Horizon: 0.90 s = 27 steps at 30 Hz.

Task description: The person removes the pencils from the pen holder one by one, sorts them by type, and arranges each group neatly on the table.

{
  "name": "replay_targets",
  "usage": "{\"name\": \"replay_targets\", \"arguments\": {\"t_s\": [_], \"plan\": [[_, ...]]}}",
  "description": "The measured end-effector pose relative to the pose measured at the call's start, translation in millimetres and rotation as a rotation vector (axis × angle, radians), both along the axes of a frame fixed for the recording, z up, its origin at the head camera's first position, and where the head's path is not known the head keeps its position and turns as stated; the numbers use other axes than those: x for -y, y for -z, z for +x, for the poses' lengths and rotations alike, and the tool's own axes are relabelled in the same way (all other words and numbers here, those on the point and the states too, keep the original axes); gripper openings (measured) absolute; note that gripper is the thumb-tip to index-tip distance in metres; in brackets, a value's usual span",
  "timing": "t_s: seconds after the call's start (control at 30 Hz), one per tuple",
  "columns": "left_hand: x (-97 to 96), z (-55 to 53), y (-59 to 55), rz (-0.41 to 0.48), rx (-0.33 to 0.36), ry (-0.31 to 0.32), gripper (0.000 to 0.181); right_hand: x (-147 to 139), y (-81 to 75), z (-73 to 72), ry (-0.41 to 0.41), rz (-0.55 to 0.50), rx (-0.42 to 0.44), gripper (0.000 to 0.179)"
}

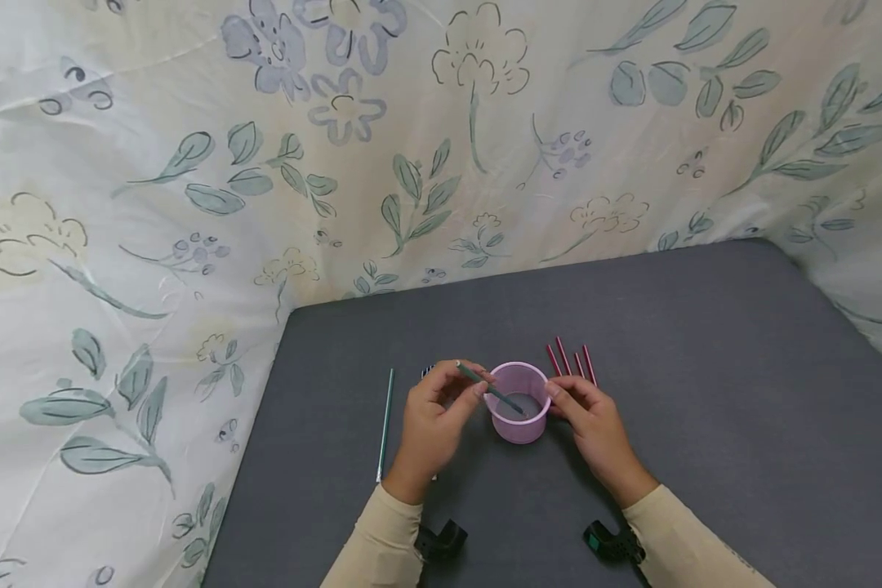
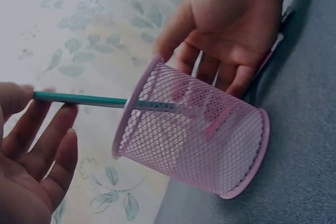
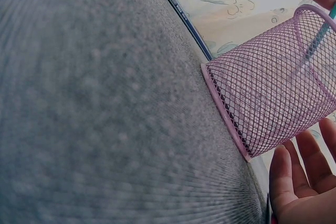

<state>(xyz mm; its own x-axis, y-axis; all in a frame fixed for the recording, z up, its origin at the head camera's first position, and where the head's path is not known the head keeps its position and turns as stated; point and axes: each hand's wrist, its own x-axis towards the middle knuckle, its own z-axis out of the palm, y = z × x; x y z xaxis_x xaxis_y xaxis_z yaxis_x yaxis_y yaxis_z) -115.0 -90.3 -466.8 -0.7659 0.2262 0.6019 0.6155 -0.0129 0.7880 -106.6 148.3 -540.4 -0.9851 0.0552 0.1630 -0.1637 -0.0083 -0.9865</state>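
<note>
A pink mesh pencil cup (image 1: 520, 433) stands upright on the grey table, its base against the surface in the right wrist view. Between the thumb and fingertips of my left hand (image 1: 435, 420) is a slim green pencil (image 2: 79, 98). It slants down through the cup's open top, its lower part showing through the mesh (image 3: 262, 77). My right hand (image 1: 599, 425) holds the cup at its right side, with the thumb at the rim and the fingers alongside the wall.
Another slim green stick (image 1: 385, 425) lies left of my left hand. Several red sticks (image 1: 586, 363) lie behind my right hand. Dark pencils, one seen as a blue pencil (image 3: 181, 14), are partly hidden behind my left hand. A floral cloth (image 1: 382, 204) hangs behind the grey table (image 1: 706, 367).
</note>
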Motion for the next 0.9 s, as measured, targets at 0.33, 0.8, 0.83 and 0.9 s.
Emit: {"name": "replay_targets", "arguments": {"t_s": [0.33,0.8,0.83,0.9], "plan": [[11.8,-5.5,-10.7,0.195,0.013,-0.097,0.021,1,-1.8,-1.5,0.011,-0.009,0.007,0.027],[27.1,-7.1,-20.6,0.310,0.137,-0.140,0.027,-1,-2.1,-2.2,0.000,-0.009,0.017,0.027],[27.8,-7.3,-21.3,0.310,0.145,-0.144,0.027,-1,-2.1,-2.3,-0.001,-0.007,0.019,0.027],[29.4,-7.9,-21.7,0.305,0.165,-0.158,0.027,-1,-2.4,-2.2,-0.004,-0.006,0.022,0.027]]}}
